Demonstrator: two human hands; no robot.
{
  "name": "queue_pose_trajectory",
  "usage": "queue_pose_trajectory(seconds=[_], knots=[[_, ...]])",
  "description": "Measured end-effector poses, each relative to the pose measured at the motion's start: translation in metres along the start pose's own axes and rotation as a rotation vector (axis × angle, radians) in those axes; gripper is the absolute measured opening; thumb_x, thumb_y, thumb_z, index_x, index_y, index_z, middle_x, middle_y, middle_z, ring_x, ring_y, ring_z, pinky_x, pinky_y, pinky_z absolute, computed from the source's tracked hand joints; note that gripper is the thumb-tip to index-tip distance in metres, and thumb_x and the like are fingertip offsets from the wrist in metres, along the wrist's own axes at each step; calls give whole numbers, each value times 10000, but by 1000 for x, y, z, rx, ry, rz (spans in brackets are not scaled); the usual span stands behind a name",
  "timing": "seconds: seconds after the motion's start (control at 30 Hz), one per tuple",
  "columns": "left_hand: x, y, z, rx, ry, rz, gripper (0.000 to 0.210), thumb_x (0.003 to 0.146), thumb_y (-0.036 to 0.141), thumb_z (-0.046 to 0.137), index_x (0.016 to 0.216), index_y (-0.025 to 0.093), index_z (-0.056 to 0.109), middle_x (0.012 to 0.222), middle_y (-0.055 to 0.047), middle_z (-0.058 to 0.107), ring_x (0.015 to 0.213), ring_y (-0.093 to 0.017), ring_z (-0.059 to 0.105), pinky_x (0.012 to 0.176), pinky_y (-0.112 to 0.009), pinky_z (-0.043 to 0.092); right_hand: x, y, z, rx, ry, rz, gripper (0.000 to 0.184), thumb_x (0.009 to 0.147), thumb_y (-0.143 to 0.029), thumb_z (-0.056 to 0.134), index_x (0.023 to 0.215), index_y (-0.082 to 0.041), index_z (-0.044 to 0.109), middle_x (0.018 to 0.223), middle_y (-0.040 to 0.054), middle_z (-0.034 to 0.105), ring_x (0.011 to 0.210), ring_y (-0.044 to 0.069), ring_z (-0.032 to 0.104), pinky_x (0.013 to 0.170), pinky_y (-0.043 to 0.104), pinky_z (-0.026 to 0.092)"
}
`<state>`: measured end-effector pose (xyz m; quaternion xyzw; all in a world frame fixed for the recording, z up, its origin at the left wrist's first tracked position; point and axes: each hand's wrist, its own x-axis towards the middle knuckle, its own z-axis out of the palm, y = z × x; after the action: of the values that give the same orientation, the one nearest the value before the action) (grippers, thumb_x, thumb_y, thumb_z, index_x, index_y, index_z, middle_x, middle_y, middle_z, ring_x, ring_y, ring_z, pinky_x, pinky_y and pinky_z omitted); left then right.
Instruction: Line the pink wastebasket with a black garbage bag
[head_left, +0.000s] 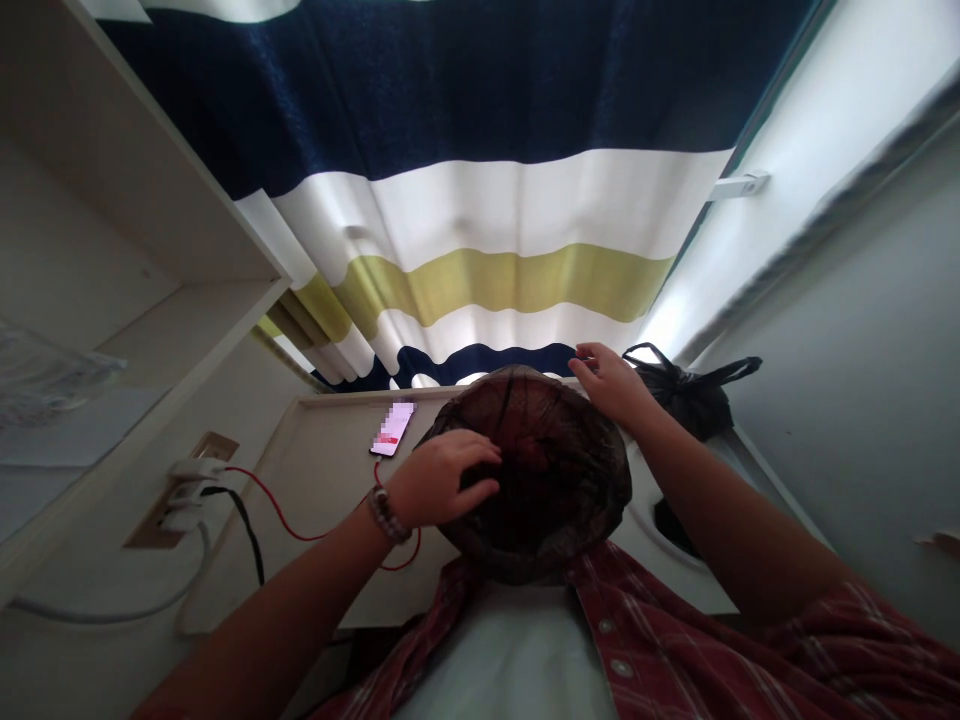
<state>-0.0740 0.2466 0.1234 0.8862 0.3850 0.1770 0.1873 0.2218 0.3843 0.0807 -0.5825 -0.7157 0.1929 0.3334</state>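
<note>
A round bin lined with a thin black plastic bag stands right in front of my chest, its mouth facing up. The bag is folded out over the rim, and the inside is too dark to make out. Over the left side of the rim is my left hand, thumb and fingers apart and empty, with a beaded bracelet at the wrist. My right hand is at the far right edge of the bag, fingers loosely stretched out. Whether it touches the plastic I cannot tell.
A phone with a lit screen lies left of the bin on the white tabletop, its red cable running to plugs in a wall socket. Right, behind my forearm, sits a tied black bag. A striped curtain hangs behind.
</note>
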Motion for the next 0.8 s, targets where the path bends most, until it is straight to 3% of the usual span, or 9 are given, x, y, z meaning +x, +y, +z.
queue_pose_trajectory(seconds=[0.1,0.2,0.3,0.5,0.8], knots=[[23,-32,-8,65,129,-140,407,900,353,531,1274,198,581,1350,-86,561,1271,-231,491,1120,-409,350,-55,20,-14,156,-31,38,593,873,-504,533,1397,-236,457,1386,106,519,1209,300,539,983,470,459],[53,-64,2,103,71,-203,574,875,359,537,1406,153,461,1479,-96,429,1368,-251,383,1164,-419,284,-104,30,-9,234,-107,35,706,846,-499,584,1473,-263,363,1454,76,458,1313,308,451,1102,505,355],[75,-84,17,87,21,-188,611,881,329,507,1447,126,402,1491,-100,413,1378,-238,374,1167,-388,283,-130,33,2,318,-119,40,714,867,-480,558,1503,-275,308,1519,39,370,1391,283,347,1175,486,244],[86,-93,30,69,63,-284,497,902,263,436,1388,166,474,1368,-74,550,1246,-229,522,1092,-378,388,-139,44,18,550,-50,143,660,900,-543,497,1491,-301,329,1531,-9,350,1418,239,301,1200,442,189],[85,-95,35,136,113,-414,390,902,282,451,1244,137,570,1213,-99,630,1134,-244,573,1028,-385,426,-137,51,24,656,-45,134,673,896,-588,491,1484,-298,340,1539,-11,337,1420,228,294,1202,426,178]])
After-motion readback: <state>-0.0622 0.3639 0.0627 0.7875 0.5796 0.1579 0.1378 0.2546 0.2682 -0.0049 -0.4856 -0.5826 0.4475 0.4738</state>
